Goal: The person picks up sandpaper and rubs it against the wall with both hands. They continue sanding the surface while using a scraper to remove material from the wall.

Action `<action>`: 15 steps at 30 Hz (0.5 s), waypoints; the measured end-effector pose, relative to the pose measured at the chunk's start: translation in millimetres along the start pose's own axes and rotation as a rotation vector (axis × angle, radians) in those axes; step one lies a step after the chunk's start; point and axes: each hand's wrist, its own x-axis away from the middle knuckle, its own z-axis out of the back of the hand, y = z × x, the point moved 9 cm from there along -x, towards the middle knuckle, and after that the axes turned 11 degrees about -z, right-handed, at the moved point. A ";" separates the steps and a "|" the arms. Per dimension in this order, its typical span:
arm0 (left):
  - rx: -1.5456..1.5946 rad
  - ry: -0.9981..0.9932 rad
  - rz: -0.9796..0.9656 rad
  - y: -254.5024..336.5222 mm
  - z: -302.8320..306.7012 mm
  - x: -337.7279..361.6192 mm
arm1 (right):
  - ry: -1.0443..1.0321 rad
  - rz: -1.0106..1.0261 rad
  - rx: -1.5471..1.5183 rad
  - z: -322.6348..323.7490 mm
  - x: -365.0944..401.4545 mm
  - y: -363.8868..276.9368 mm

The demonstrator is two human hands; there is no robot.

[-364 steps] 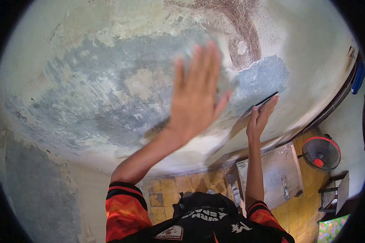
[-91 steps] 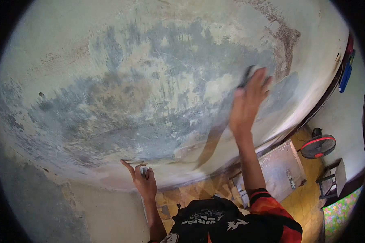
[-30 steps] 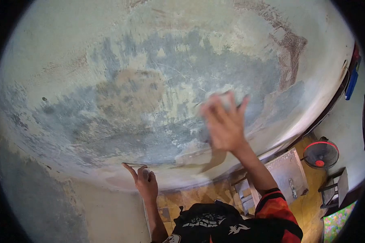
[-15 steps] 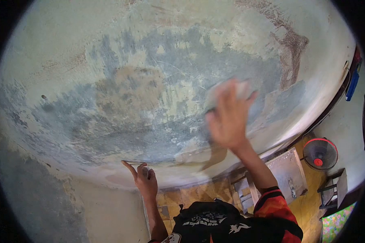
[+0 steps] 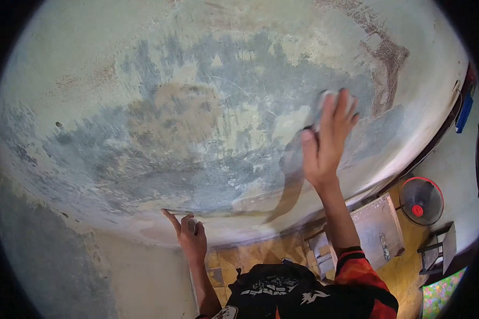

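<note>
Pressed against the patchy grey and pale green wall (image 5: 239, 127), my right hand (image 5: 331, 139) holds a light-coloured pad (image 5: 324, 101) under its fingers. The palm hides most of the pad. Lower on the wall, my left hand (image 5: 190, 233) has its index finger stretched out to the wall's surface. Its other fingers curl around a small greyish object (image 5: 192, 225), which is mostly hidden and hard to make out.
At the lower right, a fan with a red rim (image 5: 421, 201) stands beside a wooden table (image 5: 375, 228). A dark stool (image 5: 443, 248) is further right. A blue object (image 5: 464, 112) hangs by the right wall. Yellowish tiles (image 5: 250, 255) cover the floor.
My right hand has moved right and slightly up along the wall with the pad. My left hand has stayed in nearly the same place.
</note>
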 end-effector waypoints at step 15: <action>0.001 0.012 -0.016 -6.7 -7.6 1.0 | -0.257 0.208 0.162 -45.3 42.2 -44.1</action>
